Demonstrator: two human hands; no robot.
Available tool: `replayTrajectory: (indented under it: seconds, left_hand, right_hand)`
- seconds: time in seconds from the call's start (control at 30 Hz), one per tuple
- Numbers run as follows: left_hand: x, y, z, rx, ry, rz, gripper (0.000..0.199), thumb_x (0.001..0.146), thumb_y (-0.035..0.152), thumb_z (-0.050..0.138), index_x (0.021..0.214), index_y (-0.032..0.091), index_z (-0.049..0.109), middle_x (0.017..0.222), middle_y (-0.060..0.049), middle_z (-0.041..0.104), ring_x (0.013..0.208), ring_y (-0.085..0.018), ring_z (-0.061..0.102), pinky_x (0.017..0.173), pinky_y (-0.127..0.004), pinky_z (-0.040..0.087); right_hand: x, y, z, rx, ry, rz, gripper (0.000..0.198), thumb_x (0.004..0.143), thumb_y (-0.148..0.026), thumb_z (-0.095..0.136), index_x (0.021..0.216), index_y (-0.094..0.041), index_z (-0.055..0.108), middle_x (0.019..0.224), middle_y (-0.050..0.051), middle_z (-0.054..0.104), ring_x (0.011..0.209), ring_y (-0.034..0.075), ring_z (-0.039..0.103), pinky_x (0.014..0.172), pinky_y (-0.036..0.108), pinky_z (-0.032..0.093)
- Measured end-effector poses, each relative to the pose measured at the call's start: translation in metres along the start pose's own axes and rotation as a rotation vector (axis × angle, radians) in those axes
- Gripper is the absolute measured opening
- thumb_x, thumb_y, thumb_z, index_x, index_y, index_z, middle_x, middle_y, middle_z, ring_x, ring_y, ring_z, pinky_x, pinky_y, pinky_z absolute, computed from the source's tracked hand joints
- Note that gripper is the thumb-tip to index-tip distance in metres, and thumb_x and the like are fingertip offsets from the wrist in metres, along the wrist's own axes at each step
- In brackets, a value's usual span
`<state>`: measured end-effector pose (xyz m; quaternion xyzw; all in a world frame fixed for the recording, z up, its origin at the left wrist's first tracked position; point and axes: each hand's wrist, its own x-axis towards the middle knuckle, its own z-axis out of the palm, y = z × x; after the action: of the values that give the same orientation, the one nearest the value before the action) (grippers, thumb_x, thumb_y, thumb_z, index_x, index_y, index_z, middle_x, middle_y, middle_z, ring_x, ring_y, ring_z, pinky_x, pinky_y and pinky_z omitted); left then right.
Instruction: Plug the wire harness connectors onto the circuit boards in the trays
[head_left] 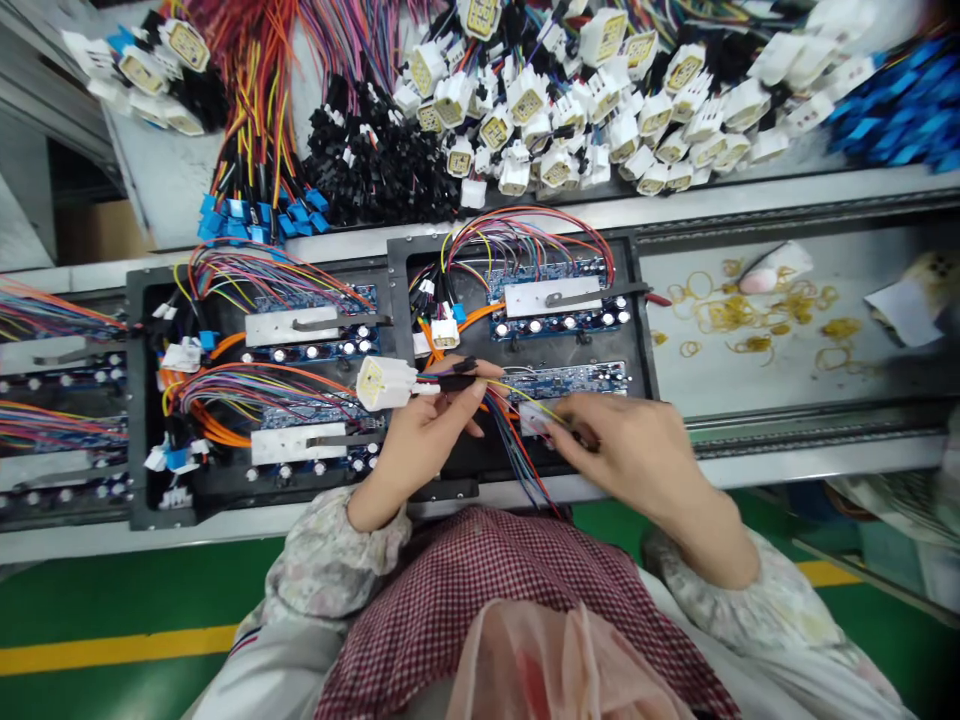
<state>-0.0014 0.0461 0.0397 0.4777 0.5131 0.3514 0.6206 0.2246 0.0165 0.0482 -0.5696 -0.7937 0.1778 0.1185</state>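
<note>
My left hand [433,425] is closed around a wire harness near its white connector [384,384], which points left. From that grip, a bundle of coloured wires [517,455] hangs down toward the front edge. My right hand [626,440] pinches a thin yellow wire [529,396] of the same harness, drawn out to the right. Both hands are over the lower circuit board [574,380] in the right-hand black tray [646,340]; my right hand partly covers that board. Above it, another circuit board [555,300] has its wires attached and a metal plate across it.
More black trays with wired boards [300,425] line up on the left. Behind the rail lie piles of white connectors [540,110], black plugs [375,160] and blue connectors [904,110]. Yellow rubber bands [731,312] are scattered on the right, near a white piece [907,308].
</note>
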Motion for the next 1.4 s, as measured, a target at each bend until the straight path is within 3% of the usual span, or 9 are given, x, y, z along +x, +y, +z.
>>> replayTrajectory:
  seconds: [0.1,0.23,0.33,0.53,0.7,1.03,1.23,1.33,1.4]
  left_hand:
    - [0.002,-0.001,0.000,-0.069,0.012,-0.032,0.023,0.092,0.038,0.063,0.102,0.018,0.067,0.099,-0.006,0.071,0.089,-0.018,0.072,0.053,-0.017,0.060]
    - [0.001,0.000,-0.003,-0.098,-0.022,-0.107,0.032,0.092,0.040,0.063,0.116,0.019,0.063,0.106,-0.007,0.071,0.092,-0.020,0.073,0.057,-0.023,0.063]
    - [0.000,0.001,-0.005,-0.045,-0.045,-0.159,0.037,0.092,0.045,0.063,0.121,0.022,0.065,0.117,-0.008,0.071,0.092,-0.020,0.073,0.059,-0.023,0.063]
    - [-0.001,-0.003,-0.005,0.042,-0.015,-0.145,0.035,0.091,0.048,0.063,0.116,0.025,0.070,0.114,-0.005,0.074,0.090,-0.019,0.073,0.064,-0.024,0.062]
    - [-0.003,-0.003,-0.003,0.106,0.019,-0.114,0.033,0.091,0.047,0.063,0.113,0.024,0.072,0.115,-0.005,0.075,0.072,-0.014,0.070,0.061,-0.023,0.059]
    - [-0.005,-0.005,-0.002,0.123,0.045,-0.145,0.035,0.091,0.048,0.062,0.117,0.025,0.070,0.112,-0.004,0.075,0.077,-0.015,0.070,0.063,-0.025,0.057]
    - [-0.004,-0.001,-0.002,0.075,0.007,-0.116,0.038,0.094,0.046,0.057,0.124,0.025,0.067,0.119,-0.004,0.073,0.067,-0.012,0.068,0.065,-0.026,0.058]
    - [-0.004,0.001,-0.001,0.135,0.029,-0.107,0.036,0.095,0.045,0.056,0.125,0.028,0.067,0.122,-0.002,0.072,0.067,-0.012,0.067,0.060,-0.025,0.058]
    - [-0.004,0.001,-0.001,0.167,0.038,-0.104,0.033,0.095,0.043,0.054,0.121,0.029,0.068,0.120,-0.002,0.072,0.065,-0.011,0.067,0.061,-0.025,0.058]
  right_hand:
    - [-0.003,0.010,-0.002,-0.053,0.083,0.062,0.041,0.097,-0.043,0.050,0.063,-0.021,0.057,0.055,-0.002,0.060,0.048,0.010,0.052,0.050,0.027,0.029]
    - [-0.005,0.039,-0.001,-0.128,0.317,0.256,0.031,0.096,-0.045,0.054,0.082,-0.020,0.068,0.060,-0.001,0.064,0.051,0.012,0.055,0.052,0.026,0.033]
    - [-0.004,0.051,0.004,-0.140,0.284,0.250,0.025,0.096,-0.039,0.052,0.097,-0.021,0.070,0.072,0.001,0.071,0.056,0.014,0.059,0.055,0.027,0.035]
    - [0.001,0.053,0.013,-0.111,0.217,0.267,0.027,0.097,-0.038,0.049,0.096,-0.022,0.070,0.076,0.002,0.073,0.057,0.015,0.061,0.057,0.028,0.036]
    - [0.002,0.057,0.017,-0.075,0.177,0.298,0.027,0.097,-0.039,0.049,0.096,-0.023,0.071,0.078,0.001,0.074,0.058,0.015,0.062,0.058,0.029,0.037]
    - [0.002,0.059,0.019,-0.045,0.161,0.257,0.030,0.097,-0.041,0.050,0.097,-0.021,0.072,0.077,0.002,0.073,0.056,0.015,0.060,0.057,0.028,0.037]
    - [-0.004,0.054,0.010,-0.063,0.193,0.246,0.025,0.096,-0.041,0.057,0.098,-0.021,0.073,0.073,0.001,0.073,0.053,0.014,0.057,0.055,0.028,0.037]
    - [-0.005,0.032,0.001,-0.044,0.299,0.145,0.026,0.092,-0.039,0.064,0.107,-0.018,0.070,0.072,0.001,0.071,0.059,0.015,0.059,0.059,0.028,0.040]
    - [-0.003,0.013,0.001,-0.021,0.272,0.005,0.021,0.092,-0.036,0.066,0.103,-0.018,0.070,0.073,0.001,0.069,0.066,0.016,0.061,0.064,0.028,0.043]
